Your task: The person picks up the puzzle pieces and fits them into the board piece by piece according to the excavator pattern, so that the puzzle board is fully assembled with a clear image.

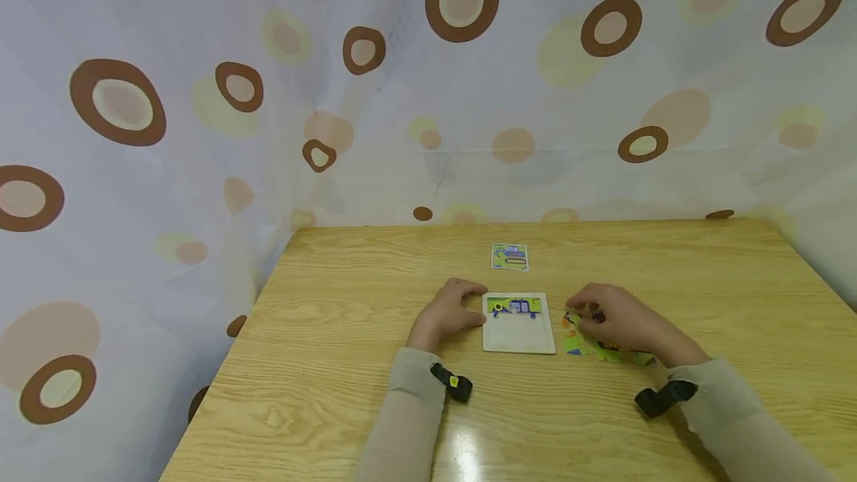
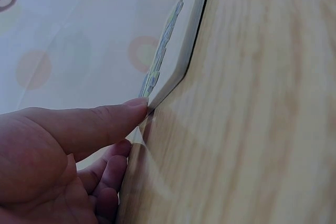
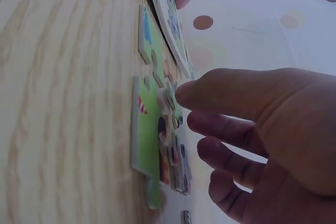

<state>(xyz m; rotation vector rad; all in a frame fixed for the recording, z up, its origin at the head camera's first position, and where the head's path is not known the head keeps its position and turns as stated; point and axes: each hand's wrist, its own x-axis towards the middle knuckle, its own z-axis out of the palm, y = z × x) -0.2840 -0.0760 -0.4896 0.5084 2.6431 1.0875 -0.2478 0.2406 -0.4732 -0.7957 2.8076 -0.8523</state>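
A square white puzzle tray (image 1: pixel 518 337) lies on the table, with joined pieces of a purple vehicle picture across its upper part. At its left edge, the index finger and thumb of my left hand (image 1: pixel 447 312) touch the tray, spread apart. The left wrist view shows the thumb (image 2: pixel 105 121) straight against the tray's corner. To the right, my right hand (image 1: pixel 619 318) hovers low over loose jigsaw pieces (image 1: pixel 573 344), partly covering them. Its thumb tip (image 3: pixel 188 94) is close to a green piece (image 3: pixel 172 98), while thumb and fingers stand apart. Nothing held shows between them.
Beyond the tray lies a small picture card (image 1: pixel 510 256) with a similar vehicle. A larger green piece (image 3: pixel 144 129) lies flat nearest the right wrist camera. The wooden table (image 1: pixel 321 318) meets a spotted cloth (image 1: pixel 375 110) at its back edge.
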